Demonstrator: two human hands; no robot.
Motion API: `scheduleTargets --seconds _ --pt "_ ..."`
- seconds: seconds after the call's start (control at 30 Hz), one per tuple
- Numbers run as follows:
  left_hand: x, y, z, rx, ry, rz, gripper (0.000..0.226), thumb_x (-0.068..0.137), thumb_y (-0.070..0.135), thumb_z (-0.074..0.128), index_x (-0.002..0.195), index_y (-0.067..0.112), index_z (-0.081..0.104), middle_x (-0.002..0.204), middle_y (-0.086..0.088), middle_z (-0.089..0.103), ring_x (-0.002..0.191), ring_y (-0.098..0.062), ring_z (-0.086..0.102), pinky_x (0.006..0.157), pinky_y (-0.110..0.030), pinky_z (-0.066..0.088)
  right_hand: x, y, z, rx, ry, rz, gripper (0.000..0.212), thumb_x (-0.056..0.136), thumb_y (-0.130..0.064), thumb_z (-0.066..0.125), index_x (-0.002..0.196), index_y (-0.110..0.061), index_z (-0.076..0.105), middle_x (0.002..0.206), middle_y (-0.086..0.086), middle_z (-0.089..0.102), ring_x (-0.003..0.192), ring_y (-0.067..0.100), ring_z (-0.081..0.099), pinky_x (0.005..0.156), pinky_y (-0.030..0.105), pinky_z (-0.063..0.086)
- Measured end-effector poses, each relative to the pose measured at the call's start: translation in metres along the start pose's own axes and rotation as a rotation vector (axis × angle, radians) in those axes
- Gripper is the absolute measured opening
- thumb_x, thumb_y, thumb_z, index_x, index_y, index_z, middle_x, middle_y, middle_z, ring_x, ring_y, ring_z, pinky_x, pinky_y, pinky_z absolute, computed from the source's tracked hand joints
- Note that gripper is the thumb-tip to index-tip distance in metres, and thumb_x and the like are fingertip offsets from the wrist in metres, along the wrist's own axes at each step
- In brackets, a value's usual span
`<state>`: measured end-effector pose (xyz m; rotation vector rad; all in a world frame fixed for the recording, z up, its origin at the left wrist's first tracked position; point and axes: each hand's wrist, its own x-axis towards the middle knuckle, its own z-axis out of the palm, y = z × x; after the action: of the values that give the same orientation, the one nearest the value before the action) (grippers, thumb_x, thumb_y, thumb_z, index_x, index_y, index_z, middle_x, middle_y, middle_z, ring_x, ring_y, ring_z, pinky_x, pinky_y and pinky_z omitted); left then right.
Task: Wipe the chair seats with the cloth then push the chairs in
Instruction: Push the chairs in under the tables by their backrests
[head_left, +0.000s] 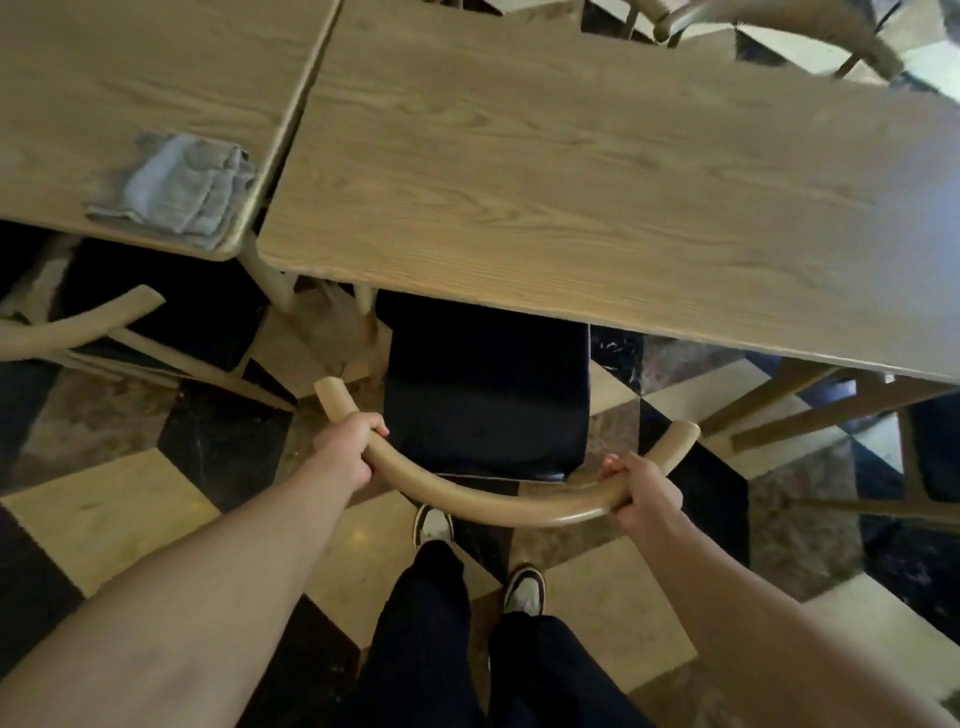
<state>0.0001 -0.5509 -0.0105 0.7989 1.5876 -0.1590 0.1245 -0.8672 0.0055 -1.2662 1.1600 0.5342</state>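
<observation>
A chair with a dark seat and a curved wooden back rail stands right in front of me. The front of its seat is under the edge of the right wooden table. My left hand grips the left part of the rail. My right hand grips the right part. A crumpled grey cloth lies on the near corner of the left table, apart from both hands.
A second chair with a dark seat sits at the left, partly under the left table. Another chair's wooden frame shows at the right, and a chair back beyond the table. My feet stand on a checkered tile floor.
</observation>
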Motion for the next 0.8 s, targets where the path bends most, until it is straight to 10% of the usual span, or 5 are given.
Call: scheduleTargets --seconds 0.8 --pt "0.099 0.114 0.019 0.013 0.010 -0.058 0.074 0.059 0.001 0.077 0.129 0.008 0.054 0.108 -0.018 0.057 0.096 -0.035 0.057 0.092 -0.052 0.054 0.032 -0.008 0.113 0.071 0.086 0.011 0.021 0.081 0.008 0.071 0.100 -0.002 0.070 0.087 0.011 0.078 0.063 0.014 0.071 0.069 0.033 0.063"
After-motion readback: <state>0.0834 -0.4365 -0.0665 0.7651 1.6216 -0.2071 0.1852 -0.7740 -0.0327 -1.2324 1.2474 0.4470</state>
